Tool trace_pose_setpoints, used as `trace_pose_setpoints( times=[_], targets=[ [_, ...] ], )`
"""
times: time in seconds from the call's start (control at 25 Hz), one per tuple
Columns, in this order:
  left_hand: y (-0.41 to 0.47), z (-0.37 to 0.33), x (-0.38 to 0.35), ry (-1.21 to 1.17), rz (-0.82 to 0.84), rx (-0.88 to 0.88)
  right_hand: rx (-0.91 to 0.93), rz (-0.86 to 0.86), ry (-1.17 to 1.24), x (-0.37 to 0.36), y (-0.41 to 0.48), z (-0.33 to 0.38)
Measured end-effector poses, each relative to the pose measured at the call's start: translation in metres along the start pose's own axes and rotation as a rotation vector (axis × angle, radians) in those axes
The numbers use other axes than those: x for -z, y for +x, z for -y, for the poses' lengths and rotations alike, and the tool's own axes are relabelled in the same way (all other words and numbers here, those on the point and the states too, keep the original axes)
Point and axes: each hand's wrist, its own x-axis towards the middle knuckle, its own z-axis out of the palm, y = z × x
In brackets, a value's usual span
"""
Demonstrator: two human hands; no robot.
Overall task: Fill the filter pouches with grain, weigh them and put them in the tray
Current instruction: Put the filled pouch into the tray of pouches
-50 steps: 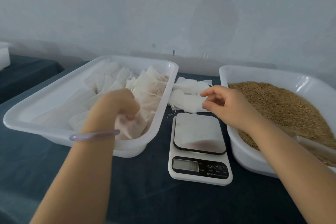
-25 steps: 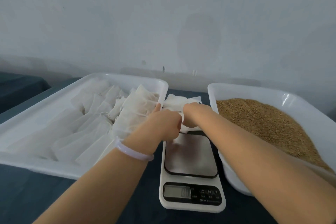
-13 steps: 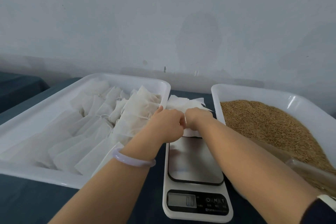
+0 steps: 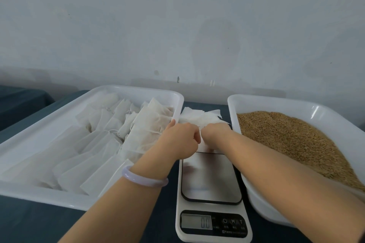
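Note:
A pile of empty white filter pouches (image 4: 199,117) lies on the table behind the white kitchen scale (image 4: 211,189). My left hand (image 4: 180,137) and my right hand (image 4: 215,131) meet at the near edge of that pile, fingers curled, pinching a pouch between them. The pinched pouch is mostly hidden by my knuckles. A white tray (image 4: 39,130) on the left holds several filled pouches (image 4: 146,124). On the right, a white tub (image 4: 256,102) is heaped with brown grain (image 4: 292,138). The scale's steel plate carries nothing.
Dark blue cloth (image 4: 39,223) covers the table. A pale wall (image 4: 177,25) rises just behind the containers. The scale's display (image 4: 196,222) faces me at the front edge. A lilac bangle (image 4: 144,178) sits on my left wrist.
My left hand left the pouch tray and joined my right hand at the empty-pouch pile behind the scale. Both hands have stayed there over the last half second.

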Motion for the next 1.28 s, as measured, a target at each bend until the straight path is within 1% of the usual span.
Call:
trace_pose_setpoints(
  times=[0.12, 0.24, 0.28, 0.36, 0.4, 0.44, 0.52, 0.56, 0.6, 0.64, 0.72, 0.76, 0.8, 0.84, 0.92, 0.96, 1.08, 1.12, 1.16, 1.28],
  targets=[
    [0.0, -0.001, 0.0, 0.011, 0.017, -0.003, 0.001, -0.018, -0.031, 0.0, 0.0, 0.0],
    [-0.002, -0.002, 0.002, -0.037, -0.002, 0.007, -0.009, -0.055, -0.013, 0.0, -0.003, 0.0],
    [-0.002, -0.002, 0.003, -0.059, -0.01, 0.013, -0.018, -0.095, 0.009, 0.003, -0.007, -0.002],
    [-0.004, -0.003, 0.004, -0.082, 0.003, 0.035, -0.031, -0.25, 0.097, 0.01, -0.02, -0.01],
    [-0.004, -0.002, 0.004, -0.046, 0.032, 0.041, -0.02, -0.346, 0.18, 0.013, -0.026, -0.016],
    [-0.004, -0.003, 0.003, 0.008, 0.056, 0.044, 0.003, -0.422, 0.317, 0.017, -0.036, -0.024],
    [-0.004, -0.005, 0.0, 0.04, 0.041, 0.044, 0.086, -0.473, 0.731, 0.021, -0.063, -0.041],
    [-0.005, -0.007, 0.001, -0.037, 0.021, 0.062, 0.16, -0.481, 0.918, 0.02, -0.078, -0.048],
    [-0.006, -0.009, 0.004, -0.196, 0.024, 0.073, 0.227, -0.483, 1.036, 0.02, -0.092, -0.052],
    [-0.007, -0.011, 0.007, -0.418, 0.064, 0.047, 0.285, -0.492, 1.091, 0.02, -0.103, -0.055],
    [-0.005, -0.016, 0.009, -0.885, 0.195, -0.119, 0.419, -0.48, 1.165, 0.017, -0.118, -0.054],
    [-0.005, -0.017, 0.009, -1.038, 0.261, -0.181, 0.457, -0.456, 1.213, 0.015, -0.122, -0.052],
    [-0.005, -0.018, 0.009, -1.128, 0.27, -0.186, 0.474, -0.44, 1.243, 0.01, -0.121, -0.052],
    [-0.006, -0.019, 0.009, -1.161, 0.231, -0.15, 0.472, -0.428, 1.262, 0.007, -0.121, -0.052],
    [-0.004, -0.017, 0.008, -1.132, 0.069, -0.046, 0.434, -0.39, 1.293, -0.003, -0.116, -0.053],
    [-0.002, -0.015, 0.007, -1.094, 0.007, -0.013, 0.414, -0.378, 1.371, -0.006, -0.112, -0.054],
    [-0.002, -0.011, 0.007, -0.993, -0.076, 0.012, 0.37, -0.34, 1.804, -0.006, -0.105, -0.057],
    [-0.002, -0.011, 0.007, -0.986, -0.075, 0.023, 0.366, -0.343, 1.866, -0.007, -0.104, -0.057],
    [-0.004, -0.012, 0.008, -0.988, -0.055, 0.028, 0.351, -0.38, 1.835, -0.008, -0.104, -0.055],
    [-0.006, -0.012, 0.008, -1.022, 0.058, 0.021, 0.259, -0.612, 1.569, -0.012, -0.105, -0.05]
  ],
)
